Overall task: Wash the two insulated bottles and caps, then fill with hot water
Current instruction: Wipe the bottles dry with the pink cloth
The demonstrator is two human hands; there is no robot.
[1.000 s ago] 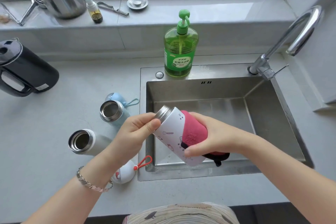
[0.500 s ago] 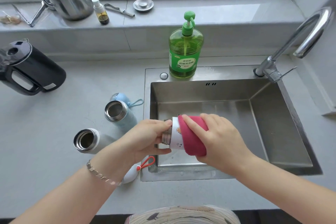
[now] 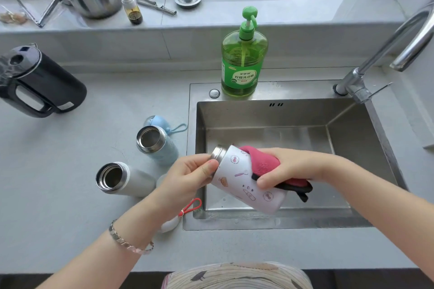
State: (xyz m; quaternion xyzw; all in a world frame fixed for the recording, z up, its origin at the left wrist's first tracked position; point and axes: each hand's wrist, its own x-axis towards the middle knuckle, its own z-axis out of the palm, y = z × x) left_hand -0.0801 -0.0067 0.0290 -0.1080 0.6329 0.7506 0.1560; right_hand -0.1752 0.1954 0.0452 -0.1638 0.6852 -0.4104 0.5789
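Over sink [image 3: 357, 145]: bottle [image 3: 239, 182] (tilted), cloth [image 3: 264, 162] in right hand [image 3: 294, 166]

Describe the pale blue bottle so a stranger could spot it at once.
Start at the steel sink; on the grey counter just left of it stand two open, capless bottles. The pale blue bottle is the one farther back, with a blue cap behind it. The plain white bottle stands in front of it.

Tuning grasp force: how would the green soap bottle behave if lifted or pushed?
The green soap bottle looks nearly full, so probably heavy for its size. Clear plastic walls may flex under a squeeze. Tall with a narrow pump top, standing on the sink rim, so a high push could tip it.
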